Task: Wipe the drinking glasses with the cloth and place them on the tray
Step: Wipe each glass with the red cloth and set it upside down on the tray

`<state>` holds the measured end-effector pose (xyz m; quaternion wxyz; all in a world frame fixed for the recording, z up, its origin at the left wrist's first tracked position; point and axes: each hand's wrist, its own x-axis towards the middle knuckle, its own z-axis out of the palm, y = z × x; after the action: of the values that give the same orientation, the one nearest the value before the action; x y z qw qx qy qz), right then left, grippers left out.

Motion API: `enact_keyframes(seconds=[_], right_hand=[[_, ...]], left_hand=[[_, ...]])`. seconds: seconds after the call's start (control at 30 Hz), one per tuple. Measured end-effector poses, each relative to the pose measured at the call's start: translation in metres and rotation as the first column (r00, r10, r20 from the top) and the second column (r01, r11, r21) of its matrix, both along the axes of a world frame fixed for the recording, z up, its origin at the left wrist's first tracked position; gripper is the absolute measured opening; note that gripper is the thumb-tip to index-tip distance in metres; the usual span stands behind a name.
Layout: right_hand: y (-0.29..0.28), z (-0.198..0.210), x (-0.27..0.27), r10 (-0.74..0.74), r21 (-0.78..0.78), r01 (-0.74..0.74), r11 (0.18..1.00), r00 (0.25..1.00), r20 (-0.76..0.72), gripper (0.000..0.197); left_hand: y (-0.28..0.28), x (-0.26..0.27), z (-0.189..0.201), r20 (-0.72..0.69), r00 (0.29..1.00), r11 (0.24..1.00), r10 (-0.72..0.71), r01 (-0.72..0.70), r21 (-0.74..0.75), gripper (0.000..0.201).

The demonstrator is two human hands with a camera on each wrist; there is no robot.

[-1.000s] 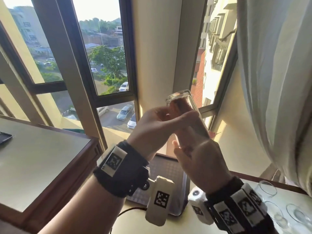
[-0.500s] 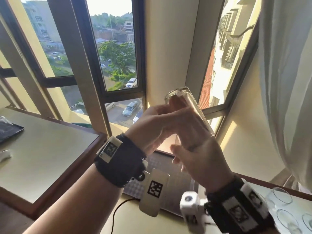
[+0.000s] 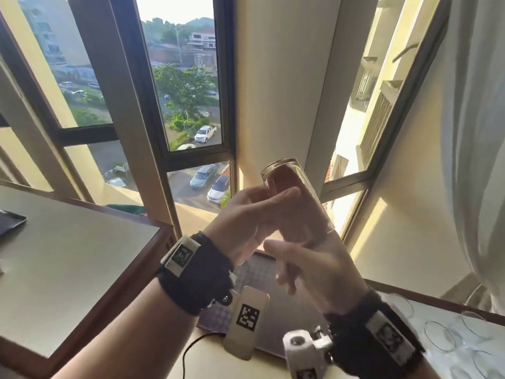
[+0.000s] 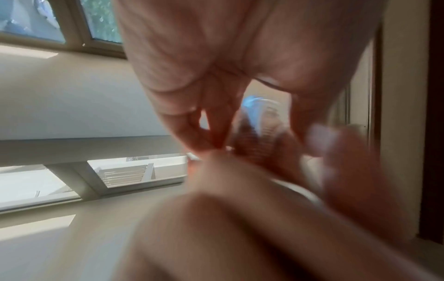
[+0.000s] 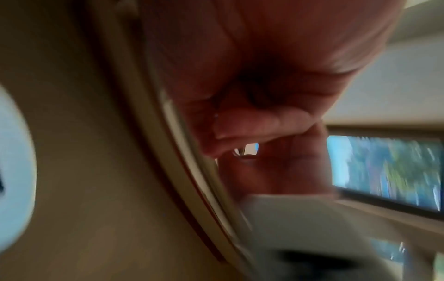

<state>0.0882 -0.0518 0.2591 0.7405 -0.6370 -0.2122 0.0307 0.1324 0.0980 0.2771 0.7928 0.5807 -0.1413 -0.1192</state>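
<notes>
A clear drinking glass (image 3: 293,199) is held up in front of the window, tilted, with its base up and to the left. My left hand (image 3: 254,214) grips its side, fingers curled round it. My right hand (image 3: 314,269) is at the open lower end. A reddish shape shows through the wall, seemingly its fingers inside, with the thumb outside. No cloth is plainly visible. Beneath the hands lies the dark patterned tray (image 3: 262,272). In the left wrist view the glass (image 4: 261,117) sits between the left hand's fingers (image 4: 192,114). The right wrist view shows only the blurred, curled right hand (image 5: 252,131).
Several more glasses (image 3: 440,335) stand on the table at the lower right. A curtain (image 3: 481,132) hangs at the right. A side table (image 3: 68,263) with a wooden edge is at the left, with a dark flat object (image 3: 11,222) on it. A cable (image 3: 191,348) runs near the tray.
Both hands keep hold of the raised glass. The right hand is now blurred and its thumb has shifted on the glass. The view has tilted up and left.
</notes>
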Motion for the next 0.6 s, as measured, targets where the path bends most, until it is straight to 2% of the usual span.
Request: enact_keyframes(seconds=[0.03,0.1,0.13,0.17,0.2,0.23,0.3,0.33,0.37,0.4,0.43,0.5,0.53,0.6], right_hand=[[0.002,0.001,-0.003,0.165,0.24,-0.14,0.961,0.983,-0.086,0.046],[0.008,-0.006,-0.002,0.408,0.556,-0.286,0.78,0.907,-0.107,0.053],[0.009,-0.013,0.001,0.473,0.652,-0.3,0.696,0.875,-0.103,0.057],[0.009,-0.018,0.005,0.507,0.7,-0.298,0.649,0.856,-0.106,0.06],[0.007,-0.023,0.009,0.497,0.706,-0.278,0.652,0.859,-0.121,0.062],[0.004,-0.028,0.011,0.447,0.678,-0.236,0.696,0.882,-0.152,0.063],[-0.008,-0.038,0.013,0.243,0.514,-0.087,0.853,0.939,-0.244,0.06],[-0.013,-0.043,0.012,0.086,0.347,0.015,0.938,0.958,-0.274,0.054],[-0.017,-0.048,0.011,-0.078,0.132,0.115,0.985,0.962,-0.263,0.046],[-0.021,-0.054,0.009,-0.212,-0.079,0.199,0.977,0.954,-0.213,0.039],[-0.025,-0.061,0.008,-0.307,-0.237,0.269,0.934,0.941,-0.142,0.035],[-0.032,-0.077,0.007,-0.432,-0.409,0.424,0.808,0.899,0.077,0.038],[-0.036,-0.088,0.008,-0.439,-0.494,0.5,0.711,0.865,0.243,0.038],[-0.044,-0.108,0.009,-0.322,-0.646,0.634,0.425,0.773,0.546,0.035]], left_hand=[[0.003,0.002,-0.005,0.016,0.999,0.997,-0.039,0.04,-0.067,0.016],[0.007,0.011,-0.013,0.101,0.99,0.989,-0.096,0.106,-0.103,0.067],[0.008,0.016,-0.015,0.146,0.983,0.988,-0.114,0.127,-0.087,0.081],[0.01,0.022,-0.017,0.168,0.98,0.99,-0.11,0.122,-0.066,0.082],[0.013,0.028,-0.022,0.189,0.978,0.993,-0.091,0.103,-0.055,0.077],[0.017,0.033,-0.026,0.202,0.977,0.995,-0.075,0.087,-0.051,0.073],[0.029,0.041,-0.034,0.191,0.98,0.996,-0.049,0.062,-0.064,0.072],[0.037,0.046,-0.04,0.173,0.985,0.998,-0.018,0.028,-0.054,0.074],[0.044,0.05,-0.048,0.148,0.988,0.999,0.034,-0.029,-0.033,0.078],[0.052,0.057,-0.059,0.12,0.988,0.995,0.097,-0.099,0.013,0.084],[0.06,0.062,-0.072,0.088,0.984,0.984,0.153,-0.16,0.073,0.09],[0.073,0.071,-0.104,0.053,0.971,0.939,0.234,-0.24,0.245,0.095],[0.077,0.075,-0.123,0.055,0.962,0.899,0.268,-0.271,0.343,0.088],[0.081,0.078,-0.158,0.037,0.931,0.796,0.364,-0.332,0.507,0.067]])
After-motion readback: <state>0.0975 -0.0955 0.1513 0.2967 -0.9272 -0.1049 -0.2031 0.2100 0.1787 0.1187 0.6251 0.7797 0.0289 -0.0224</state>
